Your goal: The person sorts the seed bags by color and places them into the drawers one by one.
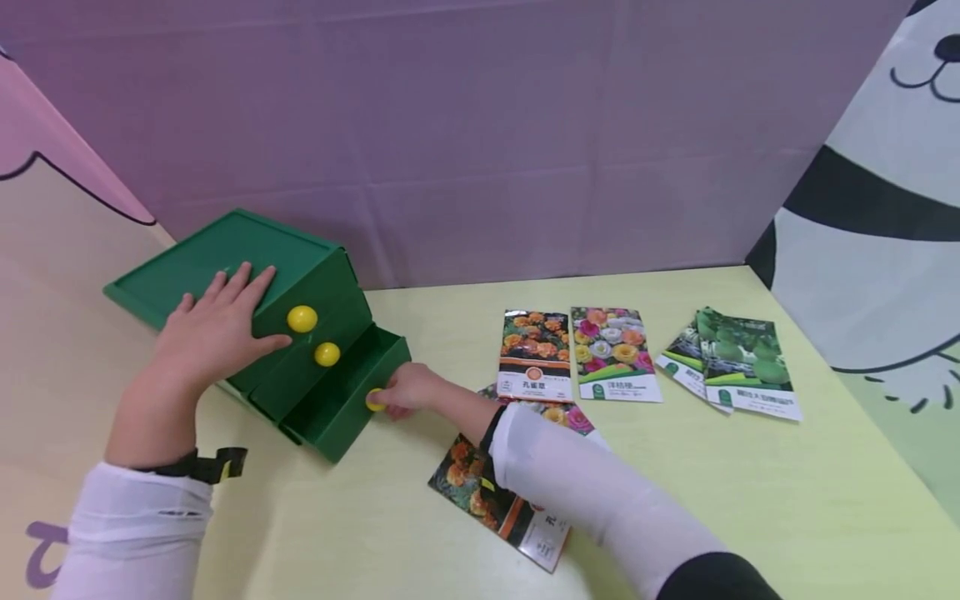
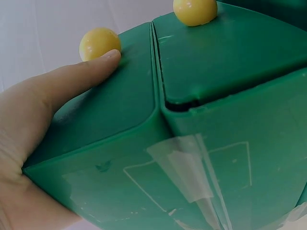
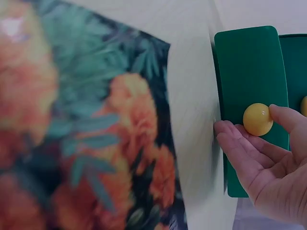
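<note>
A green drawer box [image 1: 225, 250] with three yellow round knobs stands at the left of the table. Its bottom drawer [image 1: 358, 429] is pulled out, and the visible part of its inside is bare; the two drawers above are closed. Spread over the top of the box lies my left hand [image 1: 213, 333], its thumb reaching down the front beside the top knob [image 2: 100, 43]. At the pulled-out drawer, my right hand [image 1: 408, 390] pinches the bottom yellow knob [image 3: 258, 119] between thumb and fingers.
Under my right forearm lie overlapping flower seed packets [image 1: 465, 483]. Behind them are an orange marigold packet [image 1: 534, 342] and a mixed-flower packet [image 1: 615, 350]. Two green packets [image 1: 750, 358] overlap at the right. A purple cloth [image 1: 480, 142] hangs along the table's back edge.
</note>
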`<state>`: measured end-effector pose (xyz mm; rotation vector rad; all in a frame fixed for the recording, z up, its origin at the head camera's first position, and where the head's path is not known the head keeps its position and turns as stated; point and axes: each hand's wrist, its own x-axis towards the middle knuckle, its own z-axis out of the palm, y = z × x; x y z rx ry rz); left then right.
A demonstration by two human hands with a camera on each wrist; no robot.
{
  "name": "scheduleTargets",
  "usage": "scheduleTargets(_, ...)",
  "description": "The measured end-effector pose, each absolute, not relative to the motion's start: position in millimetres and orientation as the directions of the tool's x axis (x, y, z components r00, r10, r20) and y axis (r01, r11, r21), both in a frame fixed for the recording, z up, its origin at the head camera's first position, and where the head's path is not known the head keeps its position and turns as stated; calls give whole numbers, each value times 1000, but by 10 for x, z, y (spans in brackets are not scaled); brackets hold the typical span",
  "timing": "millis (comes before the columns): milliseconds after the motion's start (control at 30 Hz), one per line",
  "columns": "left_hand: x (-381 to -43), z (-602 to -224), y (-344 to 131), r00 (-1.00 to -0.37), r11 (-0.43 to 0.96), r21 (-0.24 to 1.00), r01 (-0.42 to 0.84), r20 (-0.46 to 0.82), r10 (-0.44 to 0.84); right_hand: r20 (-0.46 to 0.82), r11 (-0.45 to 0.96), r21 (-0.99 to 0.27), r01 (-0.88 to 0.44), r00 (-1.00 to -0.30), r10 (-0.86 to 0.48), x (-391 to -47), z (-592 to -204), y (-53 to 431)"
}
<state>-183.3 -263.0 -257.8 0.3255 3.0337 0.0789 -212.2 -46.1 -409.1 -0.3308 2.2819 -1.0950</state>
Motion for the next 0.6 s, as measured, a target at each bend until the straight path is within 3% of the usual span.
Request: scheduleTargets(600, -1825, -2594, -2618, -973, 976, 62, 210, -81, 215, -360, 758, -606, -239, -768, -530, -1913, -4049, -57)
